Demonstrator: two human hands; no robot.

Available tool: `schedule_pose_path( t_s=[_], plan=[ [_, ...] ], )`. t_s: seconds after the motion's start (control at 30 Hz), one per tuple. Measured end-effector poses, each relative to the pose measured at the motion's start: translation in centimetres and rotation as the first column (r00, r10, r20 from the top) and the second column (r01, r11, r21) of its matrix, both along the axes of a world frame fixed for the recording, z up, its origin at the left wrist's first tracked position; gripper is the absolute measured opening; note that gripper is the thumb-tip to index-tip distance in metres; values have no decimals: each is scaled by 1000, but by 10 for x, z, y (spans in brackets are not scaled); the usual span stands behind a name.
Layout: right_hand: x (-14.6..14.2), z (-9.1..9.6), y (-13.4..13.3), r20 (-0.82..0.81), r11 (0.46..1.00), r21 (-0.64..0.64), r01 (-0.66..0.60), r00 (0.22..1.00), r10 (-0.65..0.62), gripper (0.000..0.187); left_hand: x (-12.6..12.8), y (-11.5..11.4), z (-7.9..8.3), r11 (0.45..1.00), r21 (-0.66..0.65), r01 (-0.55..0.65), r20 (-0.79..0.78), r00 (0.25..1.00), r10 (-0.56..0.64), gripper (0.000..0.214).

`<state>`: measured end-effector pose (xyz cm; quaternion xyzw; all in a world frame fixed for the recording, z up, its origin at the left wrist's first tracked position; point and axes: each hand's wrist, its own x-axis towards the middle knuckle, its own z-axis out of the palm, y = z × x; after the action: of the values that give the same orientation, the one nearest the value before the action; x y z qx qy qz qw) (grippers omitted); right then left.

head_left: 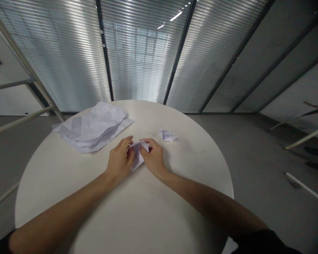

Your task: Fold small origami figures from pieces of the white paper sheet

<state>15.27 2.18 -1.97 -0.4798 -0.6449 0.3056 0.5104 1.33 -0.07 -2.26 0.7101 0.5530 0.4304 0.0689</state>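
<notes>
Between my two hands is a small folded piece of white paper (138, 157), raised a little off the table or resting on it; I cannot tell which. My left hand (120, 155) pinches its left side, thumb toward me. On the right side, my right hand (154, 157) grips the paper's upper edge between thumb and fingers. Just beyond my right hand lies a small folded paper boat-like shape (168, 135). To the far left of my hands rests a stack of creased white paper sheets (95, 123).
Everything lies on a round white table (132, 218). Window blinds (140, 53) stand behind it. Pale frame legs (21, 121) rise at the left, and more furniture legs (304, 138) stand on the grey floor (254, 165) at the right.
</notes>
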Motion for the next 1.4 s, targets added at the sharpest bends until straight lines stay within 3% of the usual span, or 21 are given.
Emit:
schedule_pose_path(
  t_s=[0.17, 0.3, 0.43, 0.53, 0.63, 0.8, 1.0, 1.13, 1.27, 1.4],
  plan=[
    [16, -9, 10, 85, 985, -63, -163, 982, 168, 20, -16, 5, 3, 999, -31, 17, -47, 999, -18, 15],
    [32, -10, 16, 294, 939, -19, -345, 895, 335, 20, -32, 7, -6, 984, -73, 165, -148, 974, -174, 20],
    [48, -9, 15, 577, 846, 75, -528, 715, 395, 23, -51, 8, -10, 914, -84, 396, -325, 856, -401, 24],
    [57, -11, 13, 666, 805, 86, -587, 635, 392, 23, -63, 9, -6, 871, -135, 473, -460, 748, -478, 24],
    [61, -12, 11, 724, 799, 88, -595, 589, 359, 24, -72, 10, -3, 856, -159, 493, -474, 722, -504, 22],
    [55, -7, 10, 744, 843, 64, -535, 589, 317, 20, -69, 12, -2, 882, -144, 448, -392, 793, -467, 21],
    [37, 1, 12, 709, 951, 31, -309, 677, 197, 24, -50, 15, -3, 946, -119, 301, -355, 877, -324, 24],
    [29, 1, 14, 760, 981, 63, -181, 646, 71, 23, -46, 18, -8, 969, -139, 205, -353, 904, -242, 22],
    [29, -3, 16, 798, 980, 118, -158, 603, 2, 23, -47, 20, -12, 945, -141, 295, -415, 849, -327, 41],
    [34, -4, 14, 785, 974, 94, -205, 617, 54, 19, -50, 23, -15, 910, -202, 363, -486, 769, -415, 43]
  ],
)
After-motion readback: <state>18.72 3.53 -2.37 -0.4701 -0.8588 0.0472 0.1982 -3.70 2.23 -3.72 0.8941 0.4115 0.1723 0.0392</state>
